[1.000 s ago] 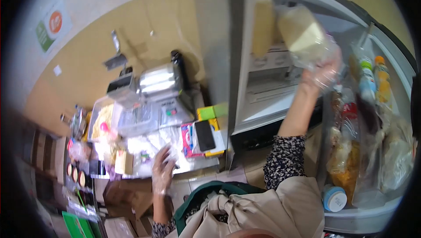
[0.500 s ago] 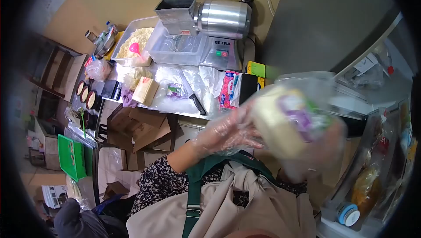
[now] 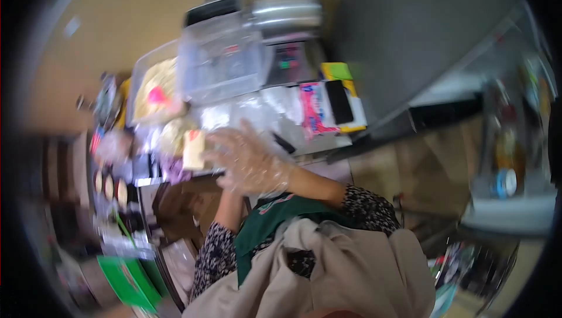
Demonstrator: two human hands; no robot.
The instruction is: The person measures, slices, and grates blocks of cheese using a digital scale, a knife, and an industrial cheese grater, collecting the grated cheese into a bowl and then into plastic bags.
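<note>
My right hand (image 3: 254, 163), in a clear plastic glove, reaches over the table's front edge with its fingers apart; I see nothing held in it. Its fingertips are beside a pale yellow block (image 3: 194, 150) that stands near the edge. My left hand (image 3: 229, 182) is mostly hidden behind the right one, so its fingers cannot be made out. Behind the block lies a clear bag with pale contents (image 3: 174, 136). Part of a black knife handle (image 3: 284, 143) shows to the right of my right hand. The view is blurred.
A clear tub (image 3: 219, 63) stands before the metal machine (image 3: 287, 13). Left of it is a tub of pale crumbs (image 3: 158, 81) with a pink scoop. A phone (image 3: 339, 101) and pink packet (image 3: 313, 107) lie at the right. A green crate (image 3: 129, 281) stands lower left.
Both hands have moved left to the table. The wrapped pale item from the right is no longer in view. The clear tub has shifted in front of the machine, and the view has turned.
</note>
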